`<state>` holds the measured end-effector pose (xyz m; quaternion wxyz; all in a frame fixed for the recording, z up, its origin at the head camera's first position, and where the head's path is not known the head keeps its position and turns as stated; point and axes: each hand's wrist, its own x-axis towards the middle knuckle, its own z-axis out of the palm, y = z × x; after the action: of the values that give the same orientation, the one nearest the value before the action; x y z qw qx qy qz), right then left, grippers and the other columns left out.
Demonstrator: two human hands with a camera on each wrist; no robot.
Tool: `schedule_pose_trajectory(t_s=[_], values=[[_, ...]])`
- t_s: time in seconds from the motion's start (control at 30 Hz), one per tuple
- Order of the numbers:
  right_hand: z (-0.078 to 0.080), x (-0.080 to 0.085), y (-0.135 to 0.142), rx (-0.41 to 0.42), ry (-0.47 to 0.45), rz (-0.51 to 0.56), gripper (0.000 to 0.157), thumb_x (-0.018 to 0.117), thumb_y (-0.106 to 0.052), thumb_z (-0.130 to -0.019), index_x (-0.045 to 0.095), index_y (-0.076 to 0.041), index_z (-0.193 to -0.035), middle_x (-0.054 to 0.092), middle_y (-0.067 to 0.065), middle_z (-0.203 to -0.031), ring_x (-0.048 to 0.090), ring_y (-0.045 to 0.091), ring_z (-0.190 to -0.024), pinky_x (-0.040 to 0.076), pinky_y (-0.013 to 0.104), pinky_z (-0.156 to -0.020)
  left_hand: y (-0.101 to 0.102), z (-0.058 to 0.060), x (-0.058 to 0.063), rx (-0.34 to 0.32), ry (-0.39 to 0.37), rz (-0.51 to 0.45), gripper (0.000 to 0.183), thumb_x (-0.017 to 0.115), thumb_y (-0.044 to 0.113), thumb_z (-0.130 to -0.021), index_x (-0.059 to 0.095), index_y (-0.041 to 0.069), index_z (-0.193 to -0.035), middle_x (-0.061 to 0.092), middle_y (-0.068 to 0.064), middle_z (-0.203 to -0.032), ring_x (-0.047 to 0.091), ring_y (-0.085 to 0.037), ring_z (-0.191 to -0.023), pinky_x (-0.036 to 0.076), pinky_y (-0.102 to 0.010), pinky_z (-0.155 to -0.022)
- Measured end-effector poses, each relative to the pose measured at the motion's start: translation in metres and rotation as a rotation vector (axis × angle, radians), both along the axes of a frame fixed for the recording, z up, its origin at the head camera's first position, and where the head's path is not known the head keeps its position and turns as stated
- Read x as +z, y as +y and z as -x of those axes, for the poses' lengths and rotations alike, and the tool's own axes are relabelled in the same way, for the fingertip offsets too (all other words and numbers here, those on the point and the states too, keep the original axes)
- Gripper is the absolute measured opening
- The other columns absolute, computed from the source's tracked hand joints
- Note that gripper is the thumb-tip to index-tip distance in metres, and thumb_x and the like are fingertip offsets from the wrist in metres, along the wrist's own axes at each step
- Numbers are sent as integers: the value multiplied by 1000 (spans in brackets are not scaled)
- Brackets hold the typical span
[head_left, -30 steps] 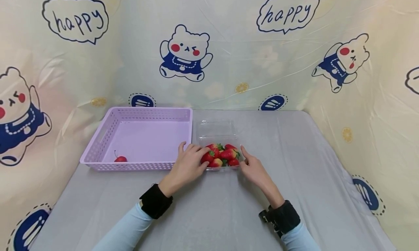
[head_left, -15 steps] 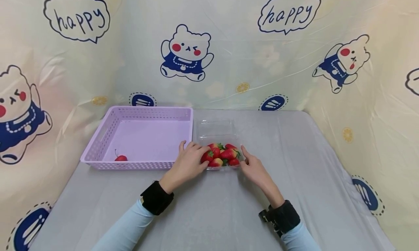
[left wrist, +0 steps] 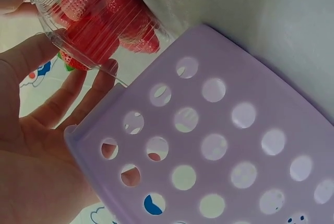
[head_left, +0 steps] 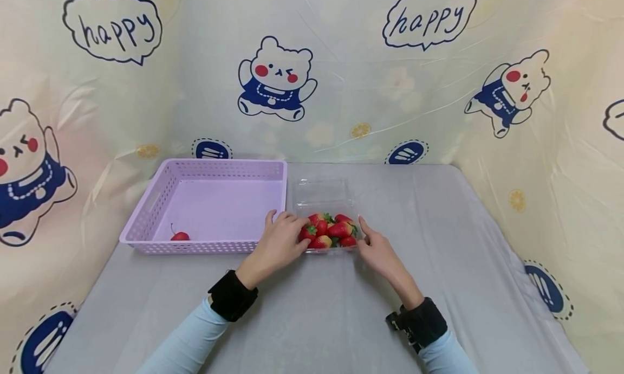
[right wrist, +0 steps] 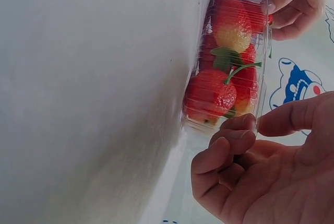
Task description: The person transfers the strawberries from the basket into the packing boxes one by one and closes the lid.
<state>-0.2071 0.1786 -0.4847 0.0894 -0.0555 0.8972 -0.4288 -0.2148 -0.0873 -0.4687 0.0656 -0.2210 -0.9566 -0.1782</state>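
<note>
In the head view, a clear plastic box (head_left: pixel 333 250) full of red strawberries (head_left: pixel 340 230) stands on the table with its lid (head_left: pixel 322 191) folded back. My left hand (head_left: pixel 279 243) reaches over its left side and pinches a strawberry (left wrist: pixel 73 61) at that end between thumb and fingers. At the right end, my right hand (head_left: pixel 379 253) pinches the box's rim between thumb and curled fingers, seen closely in the right wrist view. A lilac basket (head_left: pixel 195 248) stands left of the box, and the left hand lies partly over its near right corner. One red cherry (head_left: pixel 180 237) with a stem lies inside it.
A grey cloth (head_left: pixel 341 314) covers the table. Behind and at both sides hangs a pale curtain (head_left: pixel 341 81) printed with bears. The basket's perforated wall (left wrist: pixel 214 145) rises close beside the left hand.
Both hands keep nearly the same place on the box and fruit. The left fingers shift very slightly; the basket, cherry and box stay put.
</note>
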Motion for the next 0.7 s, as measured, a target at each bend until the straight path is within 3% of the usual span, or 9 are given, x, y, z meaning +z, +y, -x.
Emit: schedule_pose_trajectory(t_s=[0.2, 0.43, 0.7], values=[[0, 2, 0, -3, -8, 0, 68, 48, -7, -99, 29, -5, -165, 44, 1, -62, 35, 14, -54, 33, 30, -55, 1, 1, 0, -1, 4, 7, 35, 82, 23, -92, 74, 10, -124, 74, -6, -110, 58, -32, -118, 23, -70, -114], [1, 1, 0, -1, 8, -2, 66, 49, -7, -100, 31, -3, -164, 42, 0, -61, 33, 14, -53, 32, 30, -54, 3, 2, 1, -11, 8, 24, 33, 78, 26, -97, 76, 15, -128, 71, -7, -121, 57, -32, -123, 24, -70, -114], [0, 1, 1, 3, 6, -2, 67, 48, -7, -99, 30, -3, -164, 44, 1, -62, 35, 15, -53, 33, 31, -55, 6, 1, 0, -22, 8, 42, 34, 81, 25, -95, 77, 17, -128, 68, -8, -116, 57, -32, -120, 25, -71, -113]])
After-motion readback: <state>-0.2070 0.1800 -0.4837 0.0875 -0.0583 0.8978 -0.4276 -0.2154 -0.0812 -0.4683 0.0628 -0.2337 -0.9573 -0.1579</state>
